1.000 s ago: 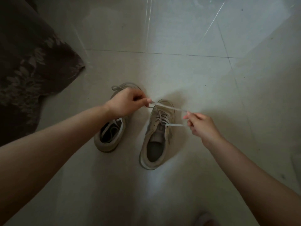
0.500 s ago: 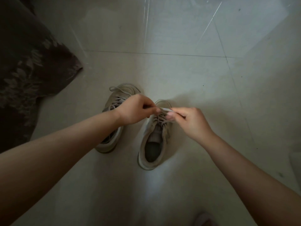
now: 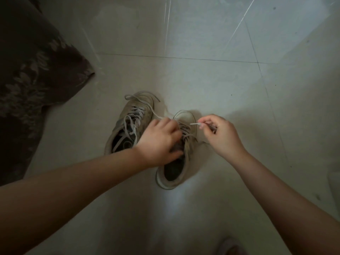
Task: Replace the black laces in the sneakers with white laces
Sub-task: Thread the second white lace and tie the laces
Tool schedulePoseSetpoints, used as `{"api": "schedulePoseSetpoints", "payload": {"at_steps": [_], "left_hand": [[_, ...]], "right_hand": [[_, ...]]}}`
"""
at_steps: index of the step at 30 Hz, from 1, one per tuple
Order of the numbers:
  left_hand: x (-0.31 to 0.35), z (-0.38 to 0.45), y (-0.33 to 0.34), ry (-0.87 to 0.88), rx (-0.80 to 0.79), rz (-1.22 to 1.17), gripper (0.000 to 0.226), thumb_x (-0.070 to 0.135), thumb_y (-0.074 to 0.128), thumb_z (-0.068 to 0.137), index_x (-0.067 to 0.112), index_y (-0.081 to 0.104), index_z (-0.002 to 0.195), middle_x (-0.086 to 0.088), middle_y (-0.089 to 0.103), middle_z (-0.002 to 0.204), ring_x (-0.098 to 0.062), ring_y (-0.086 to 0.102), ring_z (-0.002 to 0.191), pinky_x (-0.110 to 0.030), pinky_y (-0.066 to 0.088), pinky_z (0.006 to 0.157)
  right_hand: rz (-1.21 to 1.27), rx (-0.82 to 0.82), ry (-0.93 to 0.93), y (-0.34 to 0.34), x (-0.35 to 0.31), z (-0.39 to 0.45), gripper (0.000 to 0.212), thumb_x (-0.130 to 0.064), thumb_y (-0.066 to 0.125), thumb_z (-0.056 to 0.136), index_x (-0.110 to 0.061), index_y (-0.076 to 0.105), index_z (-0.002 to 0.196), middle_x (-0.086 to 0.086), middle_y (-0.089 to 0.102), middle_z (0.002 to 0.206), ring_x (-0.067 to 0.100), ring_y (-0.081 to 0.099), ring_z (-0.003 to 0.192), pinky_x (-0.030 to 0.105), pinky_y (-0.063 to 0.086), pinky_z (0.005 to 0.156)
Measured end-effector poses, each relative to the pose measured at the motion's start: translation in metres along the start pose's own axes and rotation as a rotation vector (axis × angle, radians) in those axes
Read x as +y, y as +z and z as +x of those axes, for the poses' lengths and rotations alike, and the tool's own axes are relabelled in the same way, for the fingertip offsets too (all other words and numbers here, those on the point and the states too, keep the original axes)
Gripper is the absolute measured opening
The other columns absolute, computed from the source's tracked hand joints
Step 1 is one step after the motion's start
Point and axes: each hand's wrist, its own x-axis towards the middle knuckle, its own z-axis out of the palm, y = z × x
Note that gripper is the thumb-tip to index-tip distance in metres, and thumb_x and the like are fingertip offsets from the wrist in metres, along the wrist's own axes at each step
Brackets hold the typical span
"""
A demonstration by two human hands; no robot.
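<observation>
Two beige sneakers stand side by side on the tiled floor. The left sneaker (image 3: pixel 128 126) is loosely threaded with a white lace (image 3: pixel 137 112) that trails off its toe. My left hand (image 3: pixel 160 142) lies over the tongue and eyelets of the right sneaker (image 3: pixel 176 173), fingers curled down onto it and gripping its upper. My right hand (image 3: pixel 220 135) pinches the tip of the white lace end (image 3: pixel 195 123) just right of the shoe's toe. The lacing under my left hand is mostly hidden.
A dark patterned cloth (image 3: pixel 31 80) hangs or lies at the left edge. Pale floor tiles (image 3: pixel 220 80) stretch beyond the shoes. A blurred foot or toe (image 3: pixel 230 247) shows at the bottom edge.
A second ago both hands pulled the lace ends apart sideways. They came together over the eyelets, and now the left hand has dropped onto the shoe while the right holds one lace tip.
</observation>
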Motion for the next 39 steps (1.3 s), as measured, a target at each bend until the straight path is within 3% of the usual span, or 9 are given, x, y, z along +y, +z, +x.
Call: {"api": "schedulePoseSetpoints", "payload": {"at_steps": [3, 7, 11, 13, 16, 19, 22, 28, 39], "left_hand": [[0.02, -0.003, 0.018, 0.046, -0.141, 0.257, 0.043, 0.035, 0.072, 0.054, 0.015, 0.063, 0.091, -0.01, 0.058, 0.096, -0.03, 0.053, 0.095, -0.035, 0.044, 0.073], [0.032, 0.008, 0.036, -0.018, -0.04, 0.326, 0.029, 0.024, 0.056, 0.066, 0.014, 0.062, 0.093, -0.009, 0.046, 0.096, -0.026, 0.04, 0.09, -0.033, 0.035, 0.065], [0.023, 0.005, 0.034, -0.056, 0.066, 0.142, 0.029, 0.02, 0.042, 0.07, 0.015, 0.063, 0.09, -0.01, 0.062, 0.092, -0.026, 0.056, 0.077, -0.028, 0.042, 0.053], [0.018, -0.002, 0.03, -0.076, 0.088, -0.023, 0.028, 0.021, 0.041, 0.068, 0.014, 0.055, 0.091, -0.01, 0.06, 0.089, -0.027, 0.059, 0.071, -0.026, 0.042, 0.043], [0.012, -0.006, 0.024, -0.079, 0.083, -0.082, 0.025, 0.022, 0.04, 0.068, 0.011, 0.053, 0.087, -0.009, 0.059, 0.084, -0.027, 0.061, 0.061, -0.024, 0.036, 0.033], [0.006, -0.003, 0.021, -0.069, 0.06, -0.036, 0.027, 0.02, 0.039, 0.069, 0.008, 0.06, 0.08, -0.007, 0.059, 0.073, -0.027, 0.054, 0.04, -0.02, 0.027, 0.03], [0.001, 0.001, 0.018, -0.066, 0.064, -0.01, 0.034, 0.025, 0.039, 0.069, 0.01, 0.066, 0.08, -0.004, 0.062, 0.068, -0.024, 0.053, 0.037, -0.019, 0.028, 0.029], [0.0, -0.001, 0.016, -0.028, 0.102, 0.031, 0.033, 0.028, 0.04, 0.07, 0.013, 0.068, 0.073, -0.004, 0.059, 0.06, -0.022, 0.052, 0.035, -0.016, 0.024, 0.031], [-0.003, -0.007, 0.021, -0.025, 0.149, -0.068, 0.028, 0.024, 0.041, 0.073, 0.008, 0.063, 0.077, -0.006, 0.06, 0.062, -0.029, 0.052, 0.036, -0.019, 0.03, 0.03]], "right_hand": [[0.086, -0.041, 0.098, 0.013, 0.0, -0.003, 0.013, -0.011, 0.061, 0.087, -0.023, 0.062, 0.083, -0.01, 0.061, 0.074, 0.002, 0.056, 0.068, 0.016, 0.043, 0.068], [0.282, -0.046, 0.169, 0.028, -0.007, -0.008, 0.021, -0.007, 0.055, 0.092, -0.023, 0.05, 0.08, -0.007, 0.058, 0.066, -0.003, 0.051, 0.05, 0.011, 0.039, 0.057], [0.295, -0.056, 0.161, 0.029, -0.006, -0.014, 0.023, -0.005, 0.049, 0.095, -0.023, 0.045, 0.081, -0.01, 0.06, 0.066, 0.001, 0.048, 0.044, 0.011, 0.039, 0.052], [0.234, -0.09, 0.135, 0.028, -0.002, -0.018, 0.025, -0.006, 0.05, 0.094, -0.027, 0.046, 0.081, -0.011, 0.062, 0.065, -0.001, 0.051, 0.047, 0.014, 0.043, 0.057], [0.181, -0.133, 0.132, 0.031, 0.002, -0.023, 0.025, -0.009, 0.053, 0.092, -0.03, 0.048, 0.081, -0.012, 0.068, 0.074, -0.003, 0.057, 0.057, 0.025, 0.049, 0.069], [0.211, -0.104, 0.143, 0.033, 0.001, -0.024, 0.024, -0.008, 0.055, 0.091, -0.03, 0.051, 0.081, -0.008, 0.071, 0.078, 0.002, 0.064, 0.066, 0.02, 0.049, 0.071], [0.197, -0.028, 0.134, 0.034, 0.001, -0.025, 0.023, -0.01, 0.059, 0.088, -0.031, 0.054, 0.079, -0.004, 0.071, 0.082, 0.005, 0.066, 0.08, 0.018, 0.048, 0.073], [0.059, 0.013, 0.097, 0.035, 0.004, -0.023, 0.009, -0.004, 0.064, 0.081, -0.012, 0.067, 0.083, -0.008, 0.057, 0.067, -0.001, 0.054, 0.064, 0.006, 0.04, 0.062], [0.054, -0.011, 0.014, 0.032, 0.009, -0.026, 0.011, 0.0, 0.063, 0.081, -0.01, 0.067, 0.083, 0.001, 0.062, 0.079, 0.006, 0.056, 0.07, 0.005, 0.04, 0.065]]}}
